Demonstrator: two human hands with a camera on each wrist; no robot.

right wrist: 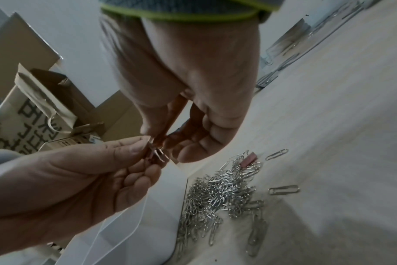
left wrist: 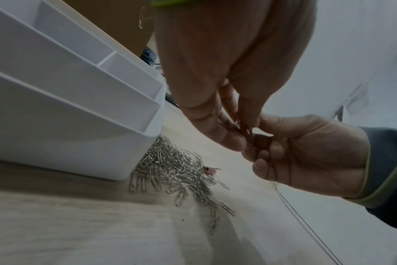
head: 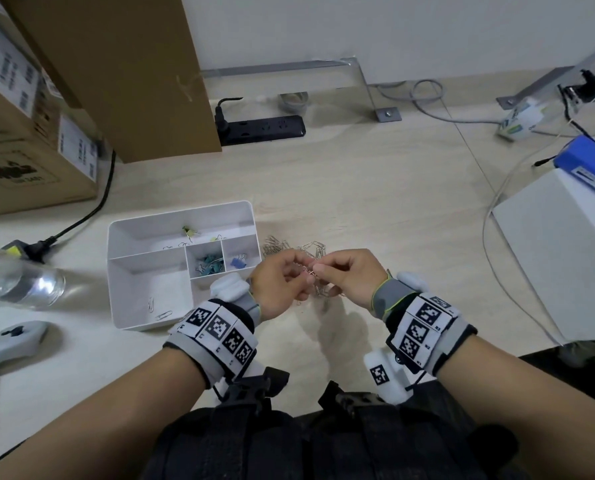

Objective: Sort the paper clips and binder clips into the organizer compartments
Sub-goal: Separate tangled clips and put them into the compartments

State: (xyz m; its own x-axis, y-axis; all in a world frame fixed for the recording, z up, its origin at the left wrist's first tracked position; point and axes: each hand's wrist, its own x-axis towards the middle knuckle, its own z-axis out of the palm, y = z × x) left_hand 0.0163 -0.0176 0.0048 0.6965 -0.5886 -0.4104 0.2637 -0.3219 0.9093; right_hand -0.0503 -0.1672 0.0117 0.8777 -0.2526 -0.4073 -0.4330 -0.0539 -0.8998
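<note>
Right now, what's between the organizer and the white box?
Head view: paper clip pile, left hand, right hand, then table and a grey cable.

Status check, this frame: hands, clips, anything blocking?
Left hand and right hand both pinch paper clip bunch. Pile unsorted beside organizer. Pink binder clip mixed into pile.

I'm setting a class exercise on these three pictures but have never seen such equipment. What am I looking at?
No machine here: a person wears three cameras. The wide picture comes from the head, looking down; the other two come from the wrists, looking along each hand. On the desk stands a white organizer holding coloured binder clips and a few paper clips. Beside it lies a loose pile of paper clips with one pink binder clip. Both the left hand and the right hand pinch a few tangled paper clips in their fingers, above that pile.
</note>
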